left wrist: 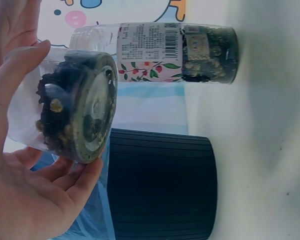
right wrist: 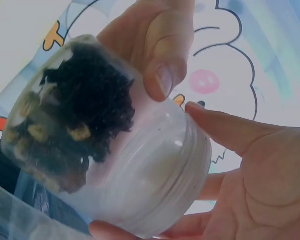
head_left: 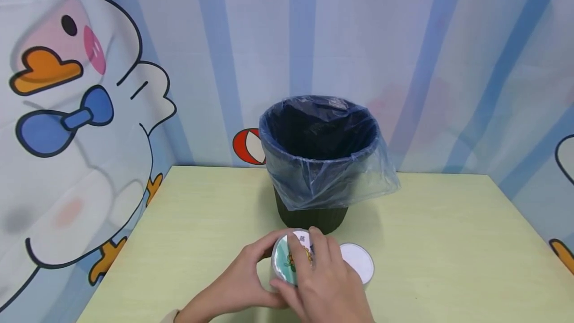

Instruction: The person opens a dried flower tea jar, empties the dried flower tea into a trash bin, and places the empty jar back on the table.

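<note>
My left hand [head_left: 242, 275] grips a clear round jar [left wrist: 75, 107] of dark dried leaves with small yellowish pieces, thumb and fingers around its side. In the left wrist view the jar is tilted, its bottom facing the camera. My right hand [head_left: 332, 283] grips the jar's lid end from above, fingers across a green and white printed top [head_left: 282, 260]. In the right wrist view the contents lie toward the bottom, and the end by the lid [right wrist: 197, 155] is bare. Close to the right hand stands a second jar [left wrist: 152, 52] with a flowered label and similar contents.
A black bin [head_left: 311, 218] lined with a blue plastic bag [head_left: 309, 178] stands on the pale table [head_left: 215, 203], just beyond the hands. The bag's loose edge hangs out to the right. Behind the table hangs a cloth backdrop [head_left: 345, 29] printed with a duck.
</note>
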`<state>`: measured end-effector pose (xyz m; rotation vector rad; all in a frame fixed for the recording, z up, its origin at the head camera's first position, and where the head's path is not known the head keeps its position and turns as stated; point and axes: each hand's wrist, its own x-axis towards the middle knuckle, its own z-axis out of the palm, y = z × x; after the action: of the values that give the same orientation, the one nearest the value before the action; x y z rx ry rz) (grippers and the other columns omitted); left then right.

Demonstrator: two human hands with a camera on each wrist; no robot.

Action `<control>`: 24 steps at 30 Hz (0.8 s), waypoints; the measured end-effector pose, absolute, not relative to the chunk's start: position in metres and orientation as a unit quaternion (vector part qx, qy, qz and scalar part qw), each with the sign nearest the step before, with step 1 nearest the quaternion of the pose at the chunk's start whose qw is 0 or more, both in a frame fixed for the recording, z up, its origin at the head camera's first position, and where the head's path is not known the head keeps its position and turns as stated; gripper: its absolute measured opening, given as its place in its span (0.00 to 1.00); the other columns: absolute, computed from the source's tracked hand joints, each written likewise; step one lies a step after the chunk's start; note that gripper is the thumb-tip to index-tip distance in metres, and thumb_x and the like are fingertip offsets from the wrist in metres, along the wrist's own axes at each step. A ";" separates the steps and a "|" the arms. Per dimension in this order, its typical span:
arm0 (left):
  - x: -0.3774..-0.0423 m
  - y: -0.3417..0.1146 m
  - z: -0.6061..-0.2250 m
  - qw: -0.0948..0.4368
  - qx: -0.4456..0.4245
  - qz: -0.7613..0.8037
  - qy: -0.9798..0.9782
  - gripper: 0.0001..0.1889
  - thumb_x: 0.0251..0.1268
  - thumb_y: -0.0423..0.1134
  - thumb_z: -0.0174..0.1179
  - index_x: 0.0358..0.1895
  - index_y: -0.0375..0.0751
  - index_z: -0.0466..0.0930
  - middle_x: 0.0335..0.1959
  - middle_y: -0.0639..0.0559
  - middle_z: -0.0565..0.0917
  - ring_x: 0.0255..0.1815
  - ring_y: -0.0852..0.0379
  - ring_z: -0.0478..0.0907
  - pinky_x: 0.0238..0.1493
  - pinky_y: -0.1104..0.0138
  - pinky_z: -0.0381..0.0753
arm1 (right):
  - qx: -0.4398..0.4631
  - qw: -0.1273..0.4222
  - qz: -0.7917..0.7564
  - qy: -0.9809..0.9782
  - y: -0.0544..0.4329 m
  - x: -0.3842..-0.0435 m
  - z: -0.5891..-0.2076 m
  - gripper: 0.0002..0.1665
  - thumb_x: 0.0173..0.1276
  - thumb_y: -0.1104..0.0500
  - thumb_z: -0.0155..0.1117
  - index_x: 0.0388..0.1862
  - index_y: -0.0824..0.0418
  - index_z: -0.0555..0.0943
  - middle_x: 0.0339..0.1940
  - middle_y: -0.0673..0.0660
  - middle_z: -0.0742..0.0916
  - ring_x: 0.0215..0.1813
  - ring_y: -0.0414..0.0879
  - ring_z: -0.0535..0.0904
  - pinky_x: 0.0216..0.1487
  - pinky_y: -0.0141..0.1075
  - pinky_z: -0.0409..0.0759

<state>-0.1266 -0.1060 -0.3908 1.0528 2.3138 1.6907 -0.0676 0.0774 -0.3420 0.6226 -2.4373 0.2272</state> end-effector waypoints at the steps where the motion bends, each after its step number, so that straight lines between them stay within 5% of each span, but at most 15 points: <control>1: -0.127 -0.106 -0.390 0.045 0.343 0.554 0.757 0.43 0.48 0.43 0.80 0.70 0.60 0.68 0.62 0.59 0.78 0.60 0.54 0.75 0.62 0.57 0.75 | 0.235 0.293 0.094 -0.922 0.079 -0.067 -0.339 0.38 0.61 0.35 0.70 0.61 0.60 0.80 0.52 0.66 0.81 0.48 0.57 0.78 0.26 0.42 0.84; 12: -0.134 -0.096 -0.368 0.041 0.362 0.563 0.742 0.43 0.49 0.43 0.79 0.70 0.60 0.68 0.63 0.59 0.77 0.60 0.54 0.75 0.62 0.58 0.75 | 0.216 0.157 0.166 -0.949 0.099 -0.072 -0.307 0.37 0.67 0.32 0.61 0.66 0.53 0.76 0.59 0.59 0.77 0.52 0.50 0.74 0.33 0.44 0.85; 24: -0.140 -0.081 -0.350 0.038 0.356 0.558 0.749 0.46 0.48 0.41 0.80 0.72 0.63 0.66 0.65 0.64 0.75 0.62 0.57 0.74 0.63 0.58 0.73 | 0.246 0.180 0.205 -0.930 0.123 -0.079 -0.290 0.35 0.68 0.35 0.63 0.67 0.51 0.74 0.58 0.54 0.77 0.47 0.45 0.78 0.36 0.38 0.84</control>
<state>-0.1396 -0.0814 -0.3502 1.0931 2.2965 1.7100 -0.0788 0.1234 -0.2900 0.6937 -2.6278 0.5805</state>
